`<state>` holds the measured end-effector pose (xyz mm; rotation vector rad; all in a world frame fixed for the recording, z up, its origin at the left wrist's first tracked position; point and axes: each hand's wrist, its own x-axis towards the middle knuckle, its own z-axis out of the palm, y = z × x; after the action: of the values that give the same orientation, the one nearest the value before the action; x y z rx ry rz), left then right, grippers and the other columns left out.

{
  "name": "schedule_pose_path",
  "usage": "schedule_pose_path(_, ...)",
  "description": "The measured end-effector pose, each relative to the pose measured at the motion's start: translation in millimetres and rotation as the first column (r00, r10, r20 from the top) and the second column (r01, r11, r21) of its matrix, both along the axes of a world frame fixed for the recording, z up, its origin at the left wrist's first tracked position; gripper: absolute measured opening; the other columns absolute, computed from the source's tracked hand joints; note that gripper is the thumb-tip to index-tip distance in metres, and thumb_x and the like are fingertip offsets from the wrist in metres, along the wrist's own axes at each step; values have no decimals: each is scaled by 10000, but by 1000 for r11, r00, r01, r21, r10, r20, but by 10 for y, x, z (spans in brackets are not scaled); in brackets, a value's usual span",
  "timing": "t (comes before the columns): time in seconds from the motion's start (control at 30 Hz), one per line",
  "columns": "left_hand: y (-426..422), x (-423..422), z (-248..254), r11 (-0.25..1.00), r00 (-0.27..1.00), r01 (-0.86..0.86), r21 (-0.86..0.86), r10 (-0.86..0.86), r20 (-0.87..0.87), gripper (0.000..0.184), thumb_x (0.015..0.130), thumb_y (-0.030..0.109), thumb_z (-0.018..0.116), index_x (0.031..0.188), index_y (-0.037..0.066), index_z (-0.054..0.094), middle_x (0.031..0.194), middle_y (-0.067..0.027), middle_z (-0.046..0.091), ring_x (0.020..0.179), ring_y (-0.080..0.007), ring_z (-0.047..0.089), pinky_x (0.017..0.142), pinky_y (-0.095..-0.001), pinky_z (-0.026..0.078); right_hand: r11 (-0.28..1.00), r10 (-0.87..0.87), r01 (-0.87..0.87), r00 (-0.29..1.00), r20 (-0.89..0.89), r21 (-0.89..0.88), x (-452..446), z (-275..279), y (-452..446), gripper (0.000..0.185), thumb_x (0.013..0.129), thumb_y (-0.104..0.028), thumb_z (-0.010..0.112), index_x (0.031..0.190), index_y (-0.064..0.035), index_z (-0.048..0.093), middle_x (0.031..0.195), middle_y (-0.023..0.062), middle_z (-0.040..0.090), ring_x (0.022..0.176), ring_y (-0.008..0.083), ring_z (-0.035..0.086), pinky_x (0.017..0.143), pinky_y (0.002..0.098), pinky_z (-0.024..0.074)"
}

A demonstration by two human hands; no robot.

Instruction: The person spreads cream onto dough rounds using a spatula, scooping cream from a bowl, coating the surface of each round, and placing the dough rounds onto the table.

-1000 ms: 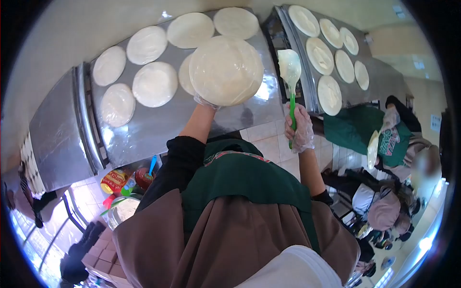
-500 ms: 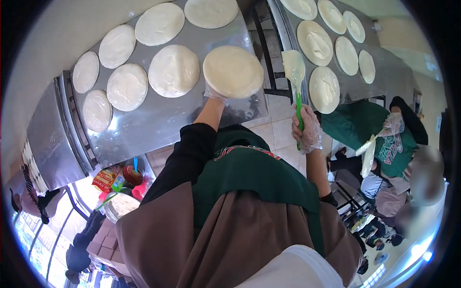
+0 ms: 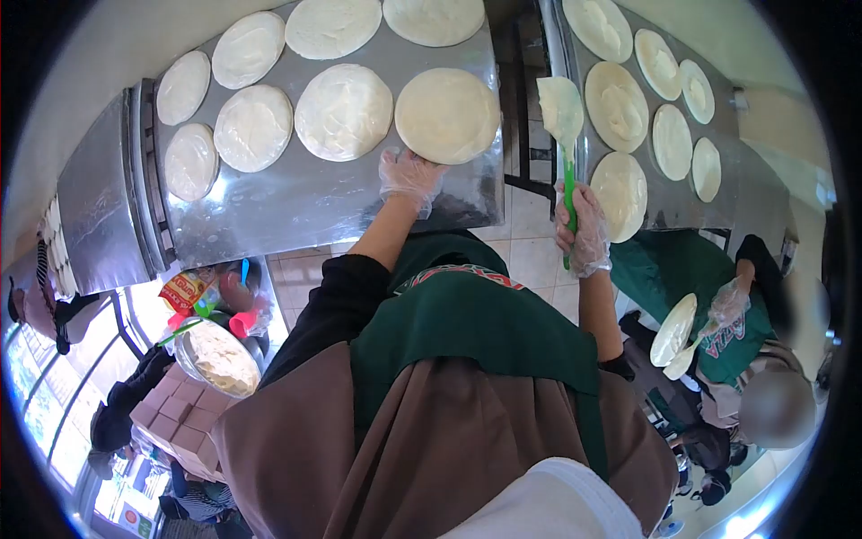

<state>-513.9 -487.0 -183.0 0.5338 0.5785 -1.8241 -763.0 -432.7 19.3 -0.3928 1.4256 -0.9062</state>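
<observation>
My left hand [image 3: 410,178], in a clear plastic glove, touches the lower edge of a flat dough round [image 3: 447,116] at the near right of the metal table [image 3: 296,208]. This round looks plain, while the white-coated rounds [image 3: 344,112] beside and behind it have swirled tops. My right hand [image 3: 584,229], also gloved, is closed around the green handle of a spatula [image 3: 562,110]. The spatula points away from me, its blade thick with white cream, over the gap between the two tables.
A second metal table [image 3: 663,205] at the right holds several coated rounds. Beside it a co-worker in a green apron [image 3: 738,332] holds a round and a spatula. At the lower left are a bowl of cream [image 3: 221,357], a red-yellow packet [image 3: 183,291] and stacked boxes [image 3: 180,415].
The dough round in my left hand has come down onto the table, and my fingers have slid to its near edge. My right hand still holds the spatula. The view has shifted.
</observation>
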Motion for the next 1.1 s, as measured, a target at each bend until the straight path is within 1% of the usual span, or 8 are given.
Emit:
schedule_pose_path(0.2,56,184,-305,964,950,256,-68,-238,200,709,921,576,158,1451,107,205,1524,-119,188,1399,-314,184,1055,-567,217,997,66,-67,998,-15,-33,129,60,-173,304,983,-346,421,1069,-65,496,605,-28,388,367,53,290,308,203,252)
schedule_pose_path(0.27,151,272,-759,362,-113,928,84,59,992,670,925,555,227,1417,102,271,1462,-129,307,1337,-324,300,998,-540,295,998,51,-52,998,-21,-33,146,83,-171,304,983,-345,423,1065,-63,497,604,-28,387,366,54,291,306,203,251)
schedule_pose_path(0.3,147,215,-640,358,-112,930,82,64,992,670,925,555,227,1417,102,271,1462,-129,307,1337,-324,300,998,-540,295,999,36,-36,999,-14,-32,149,93,-156,300,983,-341,421,1067,-62,495,603,-29,387,366,53,291,308,202,251)
schedule_pose_path(0.37,-192,135,471,862,649,388,325,-506,569,597,925,495,338,1370,96,333,1360,-125,405,1211,-307,421,942,-501,358,999,22,-22,1000,-5,-32,151,95,-120,296,983,-336,420,1068,-62,492,603,-29,387,367,53,291,309,201,251)
schedule_pose_path(0.53,-1211,149,344,933,612,360,22,-254,749,481,924,401,433,1292,92,407,1254,-108,483,1063,-284,494,862,-416,428,999,-17,19,999,45,-48,170,41,-7,294,968,-333,444,1077,-62,479,607,-31,395,373,51,297,316,197,251)
schedule_pose_path(0.73,-2769,96,-476,925,541,355,137,-323,777,462,928,374,419,1302,103,427,1264,-137,506,1105,-294,476,918,-399,408,999,-48,49,997,60,-17,285,106,144,300,953,-343,466,1068,-67,478,611,-20,400,381,58,309,322,202,255)
schedule_pose_path(0.8,-2958,67,-496,768,6,528,364,-432,902,460,920,378,440,1280,92,465,1259,-155,517,1148,-287,465,945,-375,391,996,-86,86,992,97,7,302,136,199,288,959,-333,461,1068,-67,482,611,-10,402,384,62,311,329,204,248)
schedule_pose_path(1.1,-3117,-84,-97,926,636,267,266,-377,673,460,865,333,567,1239,73,497,1240,-144,537,1107,-277,527,924,-422,430,990,-143,144,975,170,2,239,148,220,300,956,-338,484,1072,-61,491,610,-7,412,371,61,313,324,208,248)
